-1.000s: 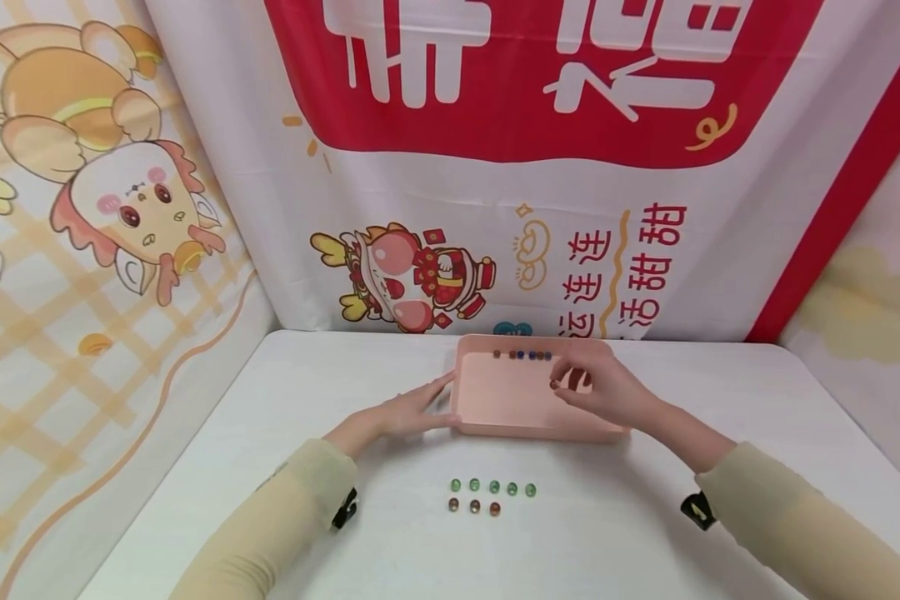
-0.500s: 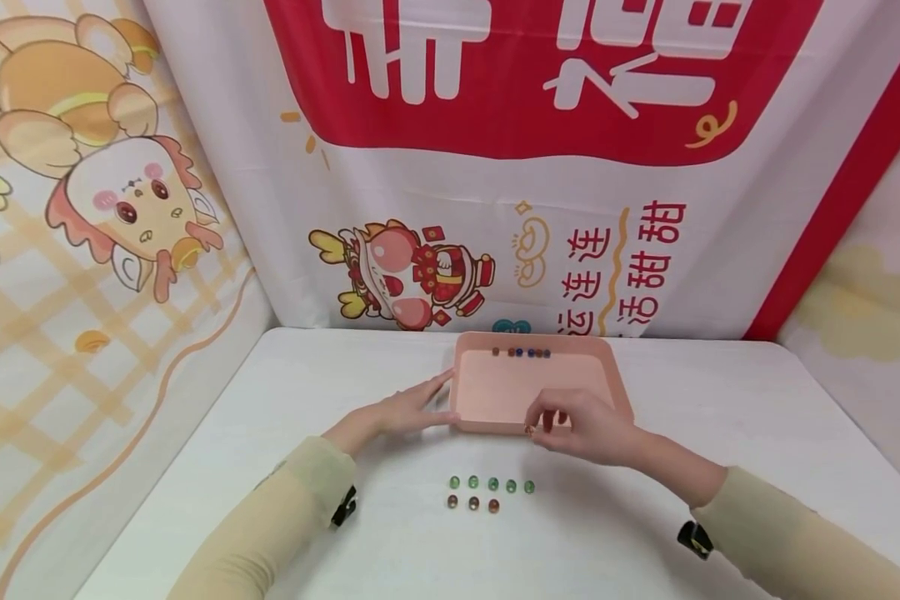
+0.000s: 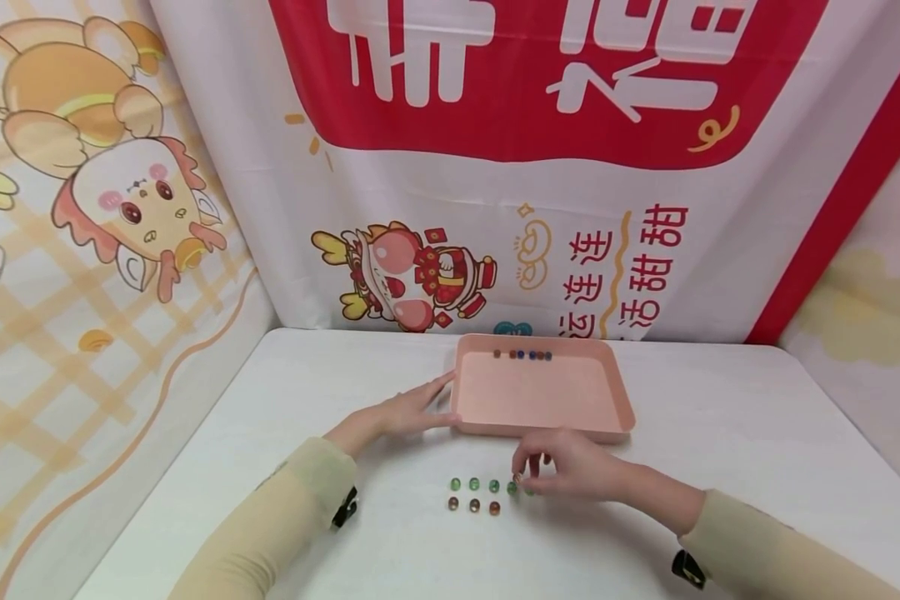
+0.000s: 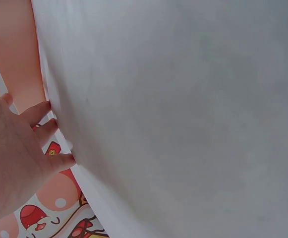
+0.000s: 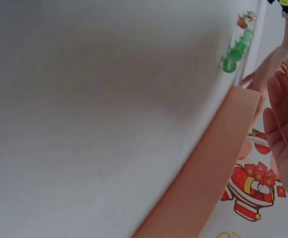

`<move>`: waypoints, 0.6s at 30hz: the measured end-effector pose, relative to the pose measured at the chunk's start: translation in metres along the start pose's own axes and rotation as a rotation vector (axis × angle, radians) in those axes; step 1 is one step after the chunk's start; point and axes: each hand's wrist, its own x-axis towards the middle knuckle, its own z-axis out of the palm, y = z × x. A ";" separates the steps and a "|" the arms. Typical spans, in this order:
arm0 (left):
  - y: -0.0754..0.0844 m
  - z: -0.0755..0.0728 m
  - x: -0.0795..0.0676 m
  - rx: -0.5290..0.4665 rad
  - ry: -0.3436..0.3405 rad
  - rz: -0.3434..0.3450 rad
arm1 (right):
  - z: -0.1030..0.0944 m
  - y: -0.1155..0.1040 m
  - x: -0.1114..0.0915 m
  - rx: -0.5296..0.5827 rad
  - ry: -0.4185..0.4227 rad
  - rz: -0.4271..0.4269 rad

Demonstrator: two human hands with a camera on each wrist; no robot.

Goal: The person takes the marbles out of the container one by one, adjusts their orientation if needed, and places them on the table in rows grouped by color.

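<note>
My right hand point(image 3: 573, 465) pinches a small amber-brown marble point(image 5: 285, 69) between thumb and fingertips, over the right end of a row of green marbles point(image 3: 474, 484). A row of 3 brown marbles point(image 3: 474, 505) lies just nearer to me on the white table. My left hand point(image 3: 408, 411) rests with spread, straight fingers against the left side of the pink tray point(image 3: 543, 432). Along the tray's far wall sit several blue and brown marbles point(image 3: 532, 355). The left wrist view shows the left fingertips point(image 4: 64, 159) near the tray and tabletop.
The white table point(image 3: 330, 367) ends at a printed cloth backdrop point(image 3: 270, 208) right behind the tray. A patterned cloth point(image 3: 120, 350) hangs along the left side. Black bands point(image 3: 345, 508) sit at both wrists.
The right hand, pinching the brown marble, has moved from inside the tray over its near edge to the marble rows. The left hand has stayed at the tray's side.
</note>
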 end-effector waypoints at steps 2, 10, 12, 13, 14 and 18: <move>0.000 0.000 0.000 0.001 -0.001 0.003 | 0.004 0.001 0.001 -0.012 -0.016 -0.014; -0.001 0.001 0.001 -0.001 0.000 0.005 | 0.017 0.007 0.001 -0.074 -0.061 -0.026; -0.002 0.001 0.002 -0.002 0.000 0.004 | 0.019 0.009 0.002 -0.111 -0.065 -0.040; -0.002 0.001 0.002 0.000 0.000 0.002 | 0.020 0.009 0.002 -0.125 -0.067 -0.046; -0.003 0.002 0.003 0.001 0.001 0.002 | 0.021 0.009 0.002 -0.138 -0.069 -0.055; -0.004 0.002 0.003 0.005 -0.001 0.002 | 0.025 0.012 0.003 -0.203 -0.070 -0.093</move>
